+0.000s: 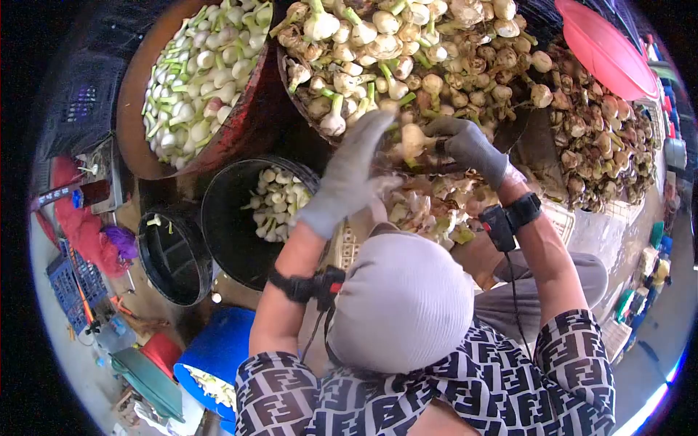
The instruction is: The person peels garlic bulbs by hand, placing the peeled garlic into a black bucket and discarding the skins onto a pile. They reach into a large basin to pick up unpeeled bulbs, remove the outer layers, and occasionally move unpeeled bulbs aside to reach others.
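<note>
My right hand (472,145), in a grey glove, has its fingers curled in at the near edge of a large heap of untrimmed garlic (451,65). A pale garlic bulb (416,142) shows at its fingertips, with something small and dark beside it that I cannot tell apart from the grip. To the left, my left hand (352,163), also gloved, is raised with fingers spread and slightly blurred, nothing between them. Below both hands lies a pile of garlic skins and trimmings (443,207).
At upper left stands a large reddish tub (134,145) of cleaned garlic. A black bucket (225,211) partly filled with bulbs and a smaller black bucket (174,269) stand left of me. Brown garlic (603,145) and a pink basin (607,47) are on the right; a blue barrel (218,341) is lower left.
</note>
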### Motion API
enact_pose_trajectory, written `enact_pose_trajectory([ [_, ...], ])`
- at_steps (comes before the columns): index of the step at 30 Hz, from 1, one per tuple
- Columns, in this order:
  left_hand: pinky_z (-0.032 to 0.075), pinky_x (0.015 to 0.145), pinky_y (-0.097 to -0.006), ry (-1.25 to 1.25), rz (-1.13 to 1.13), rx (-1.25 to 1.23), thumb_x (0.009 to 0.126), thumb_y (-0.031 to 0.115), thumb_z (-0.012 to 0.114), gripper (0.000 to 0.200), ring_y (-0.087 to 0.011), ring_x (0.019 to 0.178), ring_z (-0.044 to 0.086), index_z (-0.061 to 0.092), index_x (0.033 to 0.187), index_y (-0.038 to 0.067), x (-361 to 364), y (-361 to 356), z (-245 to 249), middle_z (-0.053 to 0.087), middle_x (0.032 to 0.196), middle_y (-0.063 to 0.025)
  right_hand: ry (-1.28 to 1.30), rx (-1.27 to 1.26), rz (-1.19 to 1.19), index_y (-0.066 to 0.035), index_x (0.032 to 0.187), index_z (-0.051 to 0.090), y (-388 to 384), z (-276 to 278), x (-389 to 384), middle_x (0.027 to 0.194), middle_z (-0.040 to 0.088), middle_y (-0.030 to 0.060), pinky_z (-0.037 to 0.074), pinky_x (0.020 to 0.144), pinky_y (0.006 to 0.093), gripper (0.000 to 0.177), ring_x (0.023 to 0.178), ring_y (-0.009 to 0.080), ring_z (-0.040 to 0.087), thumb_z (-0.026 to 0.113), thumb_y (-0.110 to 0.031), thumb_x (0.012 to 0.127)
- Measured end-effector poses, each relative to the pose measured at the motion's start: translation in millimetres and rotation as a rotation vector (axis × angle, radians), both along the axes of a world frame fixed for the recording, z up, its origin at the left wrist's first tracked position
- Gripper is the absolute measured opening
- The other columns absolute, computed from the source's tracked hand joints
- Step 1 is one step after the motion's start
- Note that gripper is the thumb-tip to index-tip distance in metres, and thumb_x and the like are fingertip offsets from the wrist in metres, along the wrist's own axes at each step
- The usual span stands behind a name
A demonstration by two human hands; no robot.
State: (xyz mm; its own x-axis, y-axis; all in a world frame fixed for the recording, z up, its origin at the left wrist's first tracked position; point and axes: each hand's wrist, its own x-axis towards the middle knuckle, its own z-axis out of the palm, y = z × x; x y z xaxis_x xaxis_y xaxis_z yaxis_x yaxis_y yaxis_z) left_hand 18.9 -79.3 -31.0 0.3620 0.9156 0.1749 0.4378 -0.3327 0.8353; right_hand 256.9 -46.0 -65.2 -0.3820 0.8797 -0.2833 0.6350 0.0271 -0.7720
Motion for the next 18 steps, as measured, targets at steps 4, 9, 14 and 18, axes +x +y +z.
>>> enact_pose_trajectory([
  [4,0.038,0.094,-0.0326,-0.003,-0.090,-0.040,0.062,0.005,0.072,0.067,-0.0281,0.112,0.047,0.043,0.122,0.007,8.7,3.5,-19.1,0.048,0.120,-0.0124,0.406,-0.332,-0.200,0.003,0.106,0.053,-20.8,32.4,-29.0,0.100,0.060,0.0090,0.047,0.075,0.0273,0.040,0.085,0.0157,0.058,0.067,-0.020,0.076],
  [9,0.040,0.091,-0.0337,0.074,-0.021,0.041,0.057,0.007,0.076,0.064,-0.0287,0.105,0.050,0.047,0.113,0.006,10.6,-4.6,-22.0,0.051,0.111,-0.0133,0.926,-0.639,-0.634,0.002,0.100,0.057,-45.2,23.8,-48.5,0.088,0.060,0.0064,0.048,0.062,0.0245,0.026,0.074,0.0104,0.057,0.061,-0.017,0.083],
  [14,0.041,0.089,-0.0352,0.091,-0.048,0.028,0.056,-0.001,0.070,0.064,-0.0313,0.106,0.047,0.045,0.114,0.004,6.4,-7.3,-21.3,0.048,0.113,-0.0146,0.892,-0.572,-0.670,0.003,0.086,0.061,-45.8,28.6,-67.2,0.075,0.060,0.0034,0.046,0.054,0.0242,0.016,0.063,0.0098,0.056,0.061,-0.013,0.081],
  [18,0.041,0.088,-0.0346,0.053,-0.031,-0.007,0.060,0.002,0.072,0.059,-0.0304,0.104,0.050,0.047,0.113,0.004,3.7,-7.5,-22.8,0.050,0.110,-0.0154,0.750,-0.429,-0.558,0.002,0.086,0.061,-45.4,14.0,-63.7,0.074,0.060,0.0029,0.044,0.052,0.0238,0.012,0.061,0.0103,0.054,0.061,-0.007,0.077],
])
